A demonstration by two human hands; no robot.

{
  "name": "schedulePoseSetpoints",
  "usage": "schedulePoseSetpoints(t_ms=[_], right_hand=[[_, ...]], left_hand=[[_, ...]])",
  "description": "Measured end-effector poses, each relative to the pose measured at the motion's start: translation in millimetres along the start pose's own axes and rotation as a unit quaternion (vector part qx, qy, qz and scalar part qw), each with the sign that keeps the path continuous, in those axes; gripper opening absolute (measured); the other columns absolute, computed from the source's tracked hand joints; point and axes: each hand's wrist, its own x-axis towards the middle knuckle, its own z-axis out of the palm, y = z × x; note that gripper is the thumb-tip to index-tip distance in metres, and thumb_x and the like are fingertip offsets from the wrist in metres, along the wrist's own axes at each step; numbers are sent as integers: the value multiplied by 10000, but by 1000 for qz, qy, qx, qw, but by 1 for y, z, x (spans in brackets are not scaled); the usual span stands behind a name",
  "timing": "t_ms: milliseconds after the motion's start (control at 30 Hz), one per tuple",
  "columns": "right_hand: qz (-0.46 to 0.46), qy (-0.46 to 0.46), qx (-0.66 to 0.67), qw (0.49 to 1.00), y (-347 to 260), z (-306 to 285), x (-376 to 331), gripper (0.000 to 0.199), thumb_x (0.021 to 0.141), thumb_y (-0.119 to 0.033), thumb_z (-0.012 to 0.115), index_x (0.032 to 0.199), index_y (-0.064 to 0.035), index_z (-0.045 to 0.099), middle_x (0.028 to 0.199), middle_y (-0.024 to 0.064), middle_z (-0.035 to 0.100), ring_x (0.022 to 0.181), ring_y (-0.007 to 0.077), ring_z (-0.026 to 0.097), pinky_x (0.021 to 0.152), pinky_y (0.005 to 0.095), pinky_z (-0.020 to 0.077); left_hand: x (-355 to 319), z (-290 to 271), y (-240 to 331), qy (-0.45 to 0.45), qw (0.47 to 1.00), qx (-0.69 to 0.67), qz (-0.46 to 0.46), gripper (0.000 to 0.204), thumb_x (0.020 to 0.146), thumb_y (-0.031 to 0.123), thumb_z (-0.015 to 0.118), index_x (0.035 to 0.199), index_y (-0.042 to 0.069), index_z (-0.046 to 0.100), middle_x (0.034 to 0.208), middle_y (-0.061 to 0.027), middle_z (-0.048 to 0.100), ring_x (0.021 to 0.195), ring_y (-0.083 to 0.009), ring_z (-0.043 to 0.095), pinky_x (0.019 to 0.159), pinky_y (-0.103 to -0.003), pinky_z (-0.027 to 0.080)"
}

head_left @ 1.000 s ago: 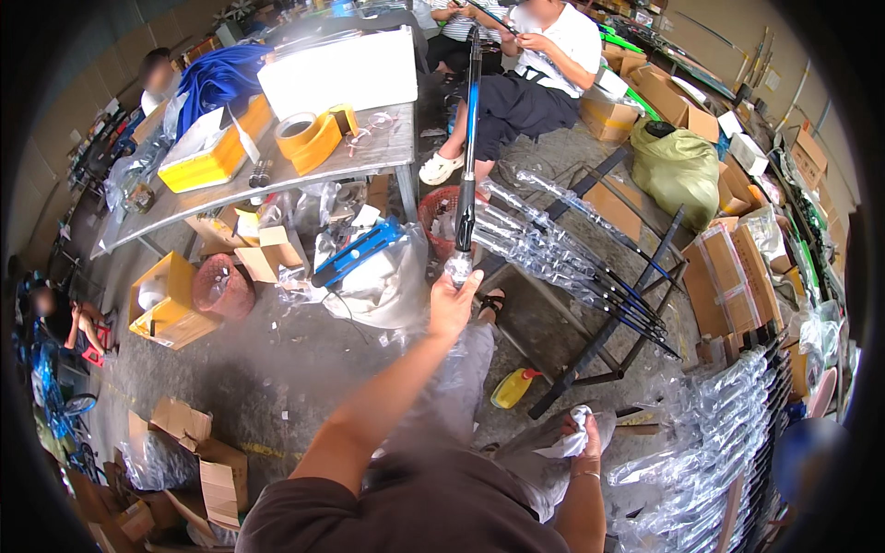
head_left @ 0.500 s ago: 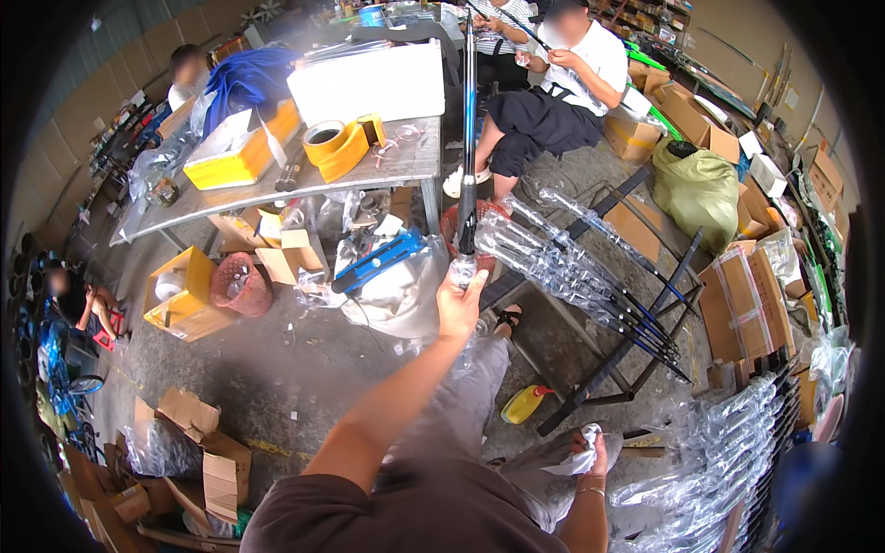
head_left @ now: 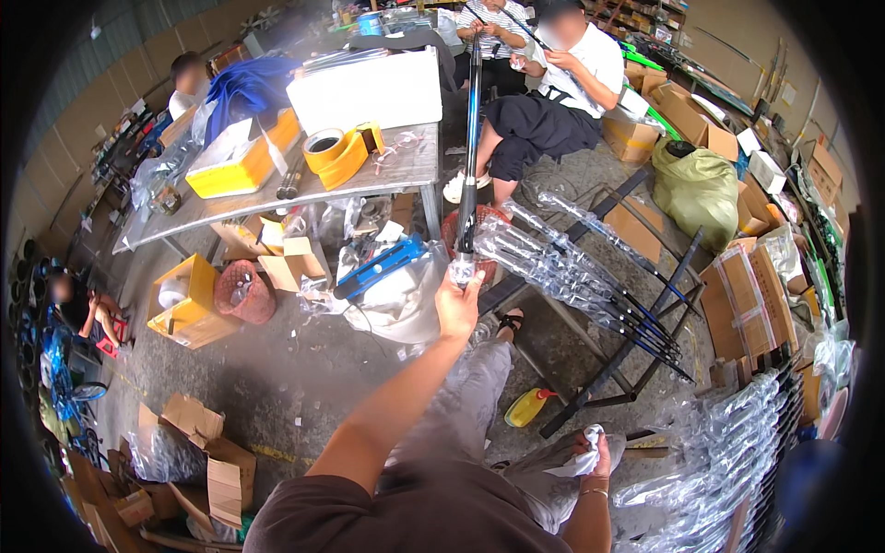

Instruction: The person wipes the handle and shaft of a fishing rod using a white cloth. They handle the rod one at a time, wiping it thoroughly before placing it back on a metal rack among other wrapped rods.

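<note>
My left hand (head_left: 458,304) is wrapped around the butt of a dark rod with blue sections (head_left: 471,138), where clear plastic (head_left: 462,269) covers the grip. The rod's long axis points away from me almost straight to 12 o'clock, with its butt in my fist and its far end up by a seated person in a striped top (head_left: 505,25); I cannot tell whether that end touches them. My right hand (head_left: 602,458) sits at about 5 o'clock from the left, fingers curled on a crumpled white cloth (head_left: 587,446), well apart from the rod. From there the butt lies toward 11 o'clock, so the left is the nearer of my hands. Just beyond my left fist, behind the rod, is a red basket (head_left: 449,230). At 2 to 3 o'clock from that fist, plastic-wrapped rods (head_left: 553,267) lie across a dark metal frame (head_left: 584,398), their axes slanting toward 4 o'clock. The bench (head_left: 406,170) stands at 10 to 11 o'clock, and a yellow bottle (head_left: 525,408) rests near 5 o'clock.
</note>
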Motion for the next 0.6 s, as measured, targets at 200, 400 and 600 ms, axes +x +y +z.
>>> schedulePoseSetpoints(t_ms=[200, 400, 600], right_hand=[[-5, -12, 0, 1000, 0, 2, 1, 275, 828, -259, 675, 958, -39, 573, 828, 66, 564, 697, 152, 447, 517, 251, 385], [-13, -5, 7, 1000, 0, -3, -2, 273, 830, -256, 673, 969, -39, 582, 841, 68, 572, 713, 153, 451, 518, 244, 387], [-17, 11, -11, 1000, 1, -3, -2, 310, 813, -287, 689, 965, -37, 584, 819, 66, 566, 703, 151, 456, 510, 237, 390]], left_hand=[[6, 4, -8, 11, 999, 32, -1, 227, 822, 154, 688, 926, -14, 576, 771, -44, 617, 698, -115, 514, 672, -292, 449], [8, 9, -7, -3, 991, 131, -35, 305, 805, 229, 712, 873, -42, 590, 722, -111, 628, 633, -162, 527, 635, -333, 456], [15, 15, 2, -34, 987, 131, -86, 304, 824, 212, 676, 1024, 1, 588, 834, -166, 653, 762, -277, 629, 712, -351, 469]])
